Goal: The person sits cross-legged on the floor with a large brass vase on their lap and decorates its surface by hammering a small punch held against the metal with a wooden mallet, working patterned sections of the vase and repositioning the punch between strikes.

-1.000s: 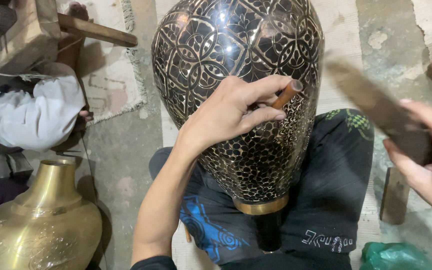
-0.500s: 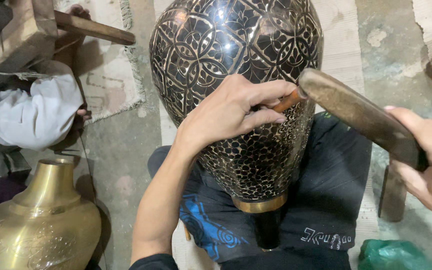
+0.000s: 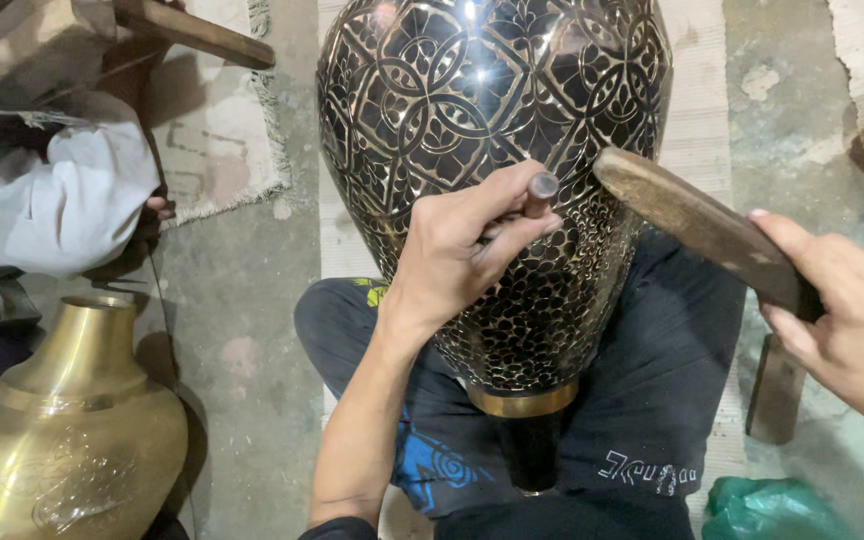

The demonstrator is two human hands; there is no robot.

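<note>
Pinching a small metal chisel (image 3: 537, 193) between thumb and fingers, the left hand (image 3: 462, 250) rests its heel and knuckles on the belly of the large engraved vase (image 3: 497, 180), which gives the tool a steady brace against the curved surface. The chisel's blunt head points up and to the right, toward the striker, while its working tip is hidden behind the fingers (so the exact point of contact with the metal cannot be made out). Closed around the lower end of a worn wooden mallet (image 3: 697, 225), the right hand (image 3: 837, 315) holds it aslant with the thick end just beside the chisel head, close but not touching in this view.

Black and gold with a dense floral and scale pattern, the vase lies tilted across the person's lap, neck downward between the crossed legs in dark trousers (image 3: 652, 400), probably so the knees can cradle it and present the side being worked. A plain brass vase (image 3: 72, 430) stands on the concrete floor at lower left, near a white cloth bundle (image 3: 52, 200) and a pale rug (image 3: 222, 150). A green bag (image 3: 767, 510) sits at lower right.
</note>
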